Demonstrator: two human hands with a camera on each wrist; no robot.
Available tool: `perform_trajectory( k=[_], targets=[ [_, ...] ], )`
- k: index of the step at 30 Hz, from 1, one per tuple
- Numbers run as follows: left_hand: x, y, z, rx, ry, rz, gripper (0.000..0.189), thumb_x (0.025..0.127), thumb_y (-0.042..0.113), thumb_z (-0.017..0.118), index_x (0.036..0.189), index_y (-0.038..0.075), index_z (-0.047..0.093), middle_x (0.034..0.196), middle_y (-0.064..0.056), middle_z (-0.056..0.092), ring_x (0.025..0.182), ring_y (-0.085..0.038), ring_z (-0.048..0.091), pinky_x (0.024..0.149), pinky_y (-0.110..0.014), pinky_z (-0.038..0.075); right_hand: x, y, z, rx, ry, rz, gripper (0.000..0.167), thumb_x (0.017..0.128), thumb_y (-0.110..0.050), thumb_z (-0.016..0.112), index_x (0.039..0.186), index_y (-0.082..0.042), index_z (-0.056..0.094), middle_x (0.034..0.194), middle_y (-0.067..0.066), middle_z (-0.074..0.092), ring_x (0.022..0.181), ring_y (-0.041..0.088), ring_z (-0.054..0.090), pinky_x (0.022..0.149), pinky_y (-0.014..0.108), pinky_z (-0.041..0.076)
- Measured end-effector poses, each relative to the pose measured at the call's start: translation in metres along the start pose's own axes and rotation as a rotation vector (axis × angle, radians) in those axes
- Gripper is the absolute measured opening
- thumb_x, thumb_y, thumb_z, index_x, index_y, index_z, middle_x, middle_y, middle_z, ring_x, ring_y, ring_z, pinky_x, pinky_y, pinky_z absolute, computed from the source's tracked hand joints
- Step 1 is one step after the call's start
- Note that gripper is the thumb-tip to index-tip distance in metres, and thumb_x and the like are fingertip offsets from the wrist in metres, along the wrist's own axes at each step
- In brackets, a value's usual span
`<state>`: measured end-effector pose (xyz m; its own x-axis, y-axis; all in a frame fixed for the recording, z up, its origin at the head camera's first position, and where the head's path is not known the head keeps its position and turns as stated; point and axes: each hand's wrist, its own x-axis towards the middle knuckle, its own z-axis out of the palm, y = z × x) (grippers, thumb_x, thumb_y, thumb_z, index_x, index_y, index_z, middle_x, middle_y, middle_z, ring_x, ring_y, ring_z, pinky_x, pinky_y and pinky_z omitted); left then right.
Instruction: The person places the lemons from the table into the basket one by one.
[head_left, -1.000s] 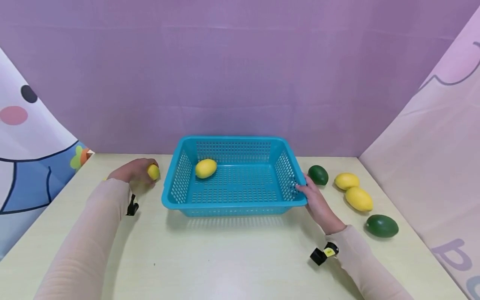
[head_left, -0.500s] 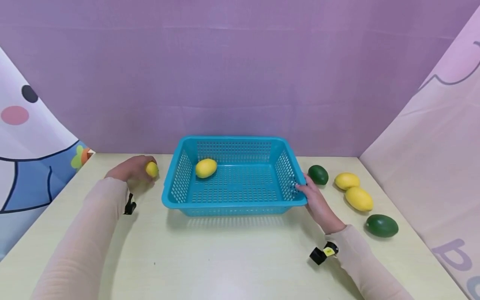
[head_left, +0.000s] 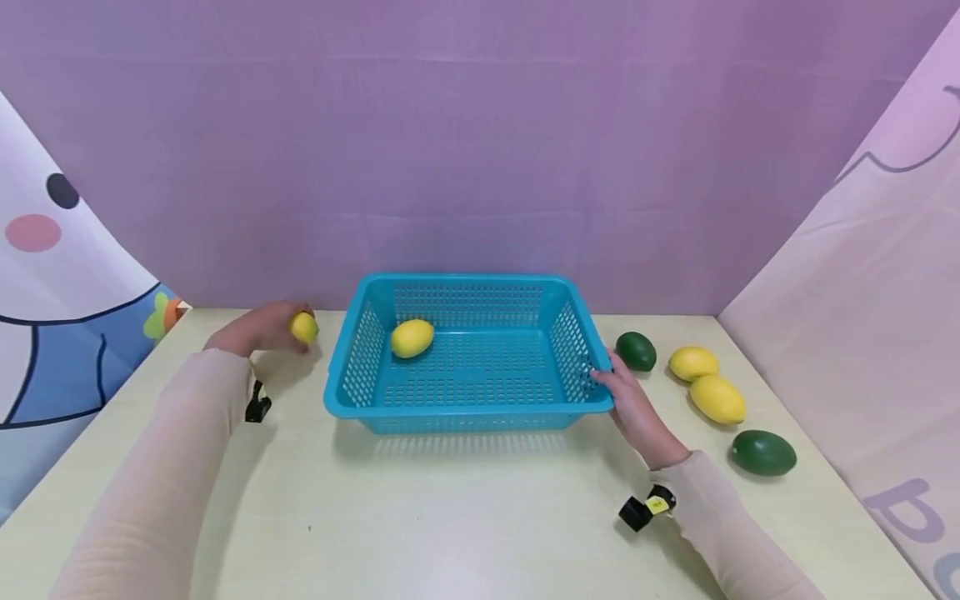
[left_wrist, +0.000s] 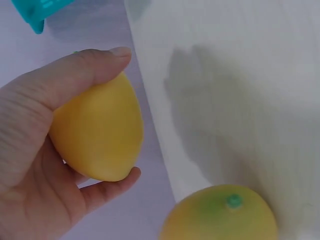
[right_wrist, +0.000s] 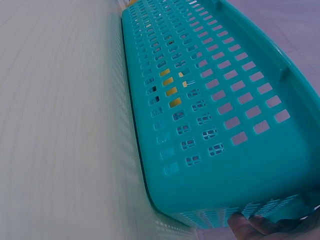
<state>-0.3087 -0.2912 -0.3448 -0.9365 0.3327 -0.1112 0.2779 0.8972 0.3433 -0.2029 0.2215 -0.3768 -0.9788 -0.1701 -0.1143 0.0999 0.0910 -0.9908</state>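
Note:
My left hand (head_left: 258, 328) holds a yellow lemon (head_left: 304, 327) to the left of the basket. In the left wrist view the thumb lies along one side of this lemon (left_wrist: 100, 130) and fingers curl under the other. A second yellow fruit (left_wrist: 220, 215) with a green stem end rests on the table nearby, hidden behind the hand and sleeve in the head view. My right hand (head_left: 641, 417) grips the right rim of a blue plastic basket (head_left: 468, 411). Inside the basket, toward its left end, lies one lemon (head_left: 412, 338). The right fingertips (left_wrist: 120, 51) belong elsewhere.
On the right of the table (head_left: 450, 517) lie two lemons, a far one (head_left: 693, 364) and a nearer one (head_left: 717, 399). Two dark green fruits, one beside the basket (head_left: 636, 352) and one nearer the front (head_left: 763, 452), flank them. A purple cloth (head_left: 480, 150) stands behind.
My left hand has moved slightly back and to the left, raising the lemon a little in the head view. The right hand and basket have stayed in place.

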Motion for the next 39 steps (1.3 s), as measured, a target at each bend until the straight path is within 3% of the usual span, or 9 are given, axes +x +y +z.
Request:
perform_trajectory(
  k=[6,12,18,30,39],
  targets=[
    [0.005,0.003,-0.003,0.005,0.050,0.013,0.045,0.073,0.011,0.077,0.110,-0.004,0.055,0.100,-0.018,0.059,0.090,-0.034,0.052,0.083,-0.054,0.042,0.000,0.002,0.000,-0.009,0.005,0.003,0.058,0.101,-0.013,0.030,0.152,-0.011,0.002,0.155,0.020,0.010,0.137,0.044,0.024,0.107,0.053,0.027],
    [0.006,0.009,-0.008,0.015,0.050,0.004,0.046,0.075,0.017,0.077,0.110,-0.003,0.054,0.099,-0.017,0.059,0.087,-0.032,0.052,0.080,-0.051,0.043,0.001,0.002,-0.001,-0.016,0.005,0.002,0.058,0.101,-0.014,0.030,0.152,-0.012,0.002,0.155,0.020,0.009,0.136,0.044,0.024,0.106,0.053,0.028],
    [0.004,0.018,-0.016,0.028,0.066,0.041,0.047,0.075,0.018,0.076,0.110,-0.005,0.054,0.097,-0.018,0.059,0.085,-0.031,0.052,0.076,-0.049,0.044,0.000,0.001,-0.001,-0.015,0.000,-0.002,0.059,0.101,-0.013,0.030,0.152,-0.011,0.001,0.155,0.021,0.009,0.136,0.044,0.024,0.106,0.053,0.028],
    [0.006,0.043,-0.030,0.045,0.087,0.049,0.047,0.076,0.017,0.076,0.112,-0.003,0.054,0.100,-0.017,0.059,0.086,-0.031,0.053,0.076,-0.049,0.046,0.001,0.000,-0.002,-0.016,-0.007,-0.003,0.058,0.101,-0.013,0.030,0.152,-0.011,0.002,0.155,0.021,0.010,0.135,0.043,0.026,0.105,0.051,0.030],
    [0.005,0.053,-0.038,0.069,0.119,0.060,0.045,0.076,0.017,0.075,0.110,-0.005,0.054,0.096,-0.018,0.059,0.084,-0.031,0.052,0.074,-0.048,0.045,0.001,0.002,-0.001,-0.012,-0.001,-0.001,0.059,0.101,-0.013,0.031,0.152,-0.011,0.002,0.155,0.021,0.009,0.136,0.044,0.025,0.106,0.053,0.028]
  ],
)
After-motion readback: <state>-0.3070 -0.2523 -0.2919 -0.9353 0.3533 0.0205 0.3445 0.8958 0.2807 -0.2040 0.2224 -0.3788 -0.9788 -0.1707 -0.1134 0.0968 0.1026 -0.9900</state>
